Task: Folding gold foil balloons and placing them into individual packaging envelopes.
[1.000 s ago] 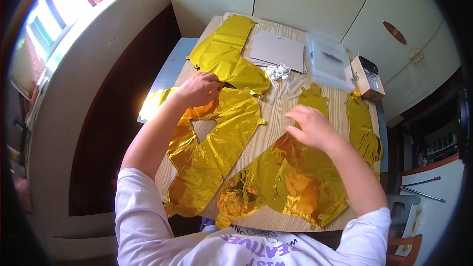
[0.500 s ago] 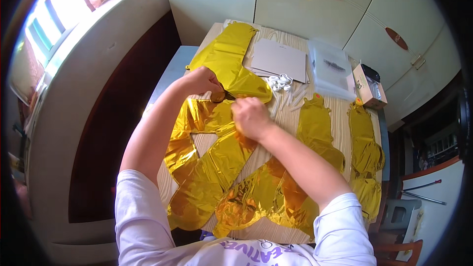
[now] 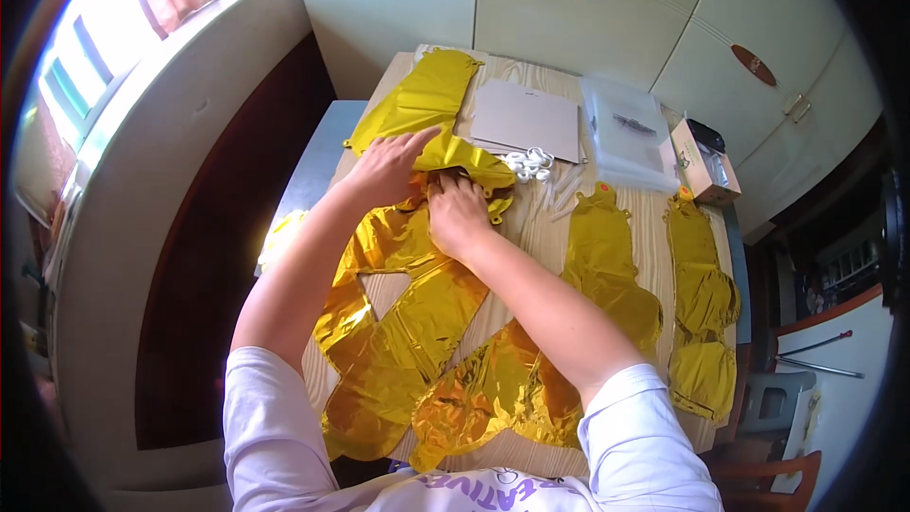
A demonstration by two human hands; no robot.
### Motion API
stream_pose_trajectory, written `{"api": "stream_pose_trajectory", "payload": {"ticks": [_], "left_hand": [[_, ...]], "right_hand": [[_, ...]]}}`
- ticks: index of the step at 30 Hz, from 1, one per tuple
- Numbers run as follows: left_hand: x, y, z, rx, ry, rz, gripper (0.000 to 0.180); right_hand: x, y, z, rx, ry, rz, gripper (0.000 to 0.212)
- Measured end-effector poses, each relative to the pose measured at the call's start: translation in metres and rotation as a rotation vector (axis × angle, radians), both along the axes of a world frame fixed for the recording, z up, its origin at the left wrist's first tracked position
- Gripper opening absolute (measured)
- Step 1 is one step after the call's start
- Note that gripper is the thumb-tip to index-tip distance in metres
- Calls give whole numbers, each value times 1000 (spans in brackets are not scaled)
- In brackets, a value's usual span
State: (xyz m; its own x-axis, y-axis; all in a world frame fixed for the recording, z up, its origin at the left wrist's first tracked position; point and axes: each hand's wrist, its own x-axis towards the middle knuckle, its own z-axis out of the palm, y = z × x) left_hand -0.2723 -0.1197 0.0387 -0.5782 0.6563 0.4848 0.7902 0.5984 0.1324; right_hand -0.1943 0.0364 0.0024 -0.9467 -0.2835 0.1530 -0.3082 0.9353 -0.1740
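Observation:
Deflated gold foil balloons lie flat on a wooden table. My left hand is over the lower part of the far balloon, its fingers stretched out and holding nothing. Just right of it, my right hand has its fingers pressed together on gold foil where the far balloon's near end meets the nearer balloon. Its fingertips are partly hidden by the folded foil. That near end is lifted and bent, with small tabs along its edge. My right forearm crosses over another gold balloon at the near side.
Two more flat gold balloons, one mid-right and one far right, lie on the table. Behind are grey cards, white ribbon coils, clear straws, a clear plastic sleeve and an open box.
My left hand has opened and lifted its fingers off the foil. My right hand has shifted left onto the foil seam, and the far balloon's near end has been folded up.

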Motion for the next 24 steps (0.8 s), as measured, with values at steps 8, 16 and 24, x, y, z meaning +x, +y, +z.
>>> {"api": "stream_pose_trajectory", "payload": {"ticks": [8,16,24], "left_hand": [[-33,1,-17,468,-363,348,20],[-113,-40,-18,1006,-438,556,21],[-128,-275,76,1563,-6,991,21]], "right_hand": [[-21,7,5,-139,-71,-116,45],[-50,26,26,-40,-312,-195,64],[-53,7,31,23,-372,-180,67]]}}
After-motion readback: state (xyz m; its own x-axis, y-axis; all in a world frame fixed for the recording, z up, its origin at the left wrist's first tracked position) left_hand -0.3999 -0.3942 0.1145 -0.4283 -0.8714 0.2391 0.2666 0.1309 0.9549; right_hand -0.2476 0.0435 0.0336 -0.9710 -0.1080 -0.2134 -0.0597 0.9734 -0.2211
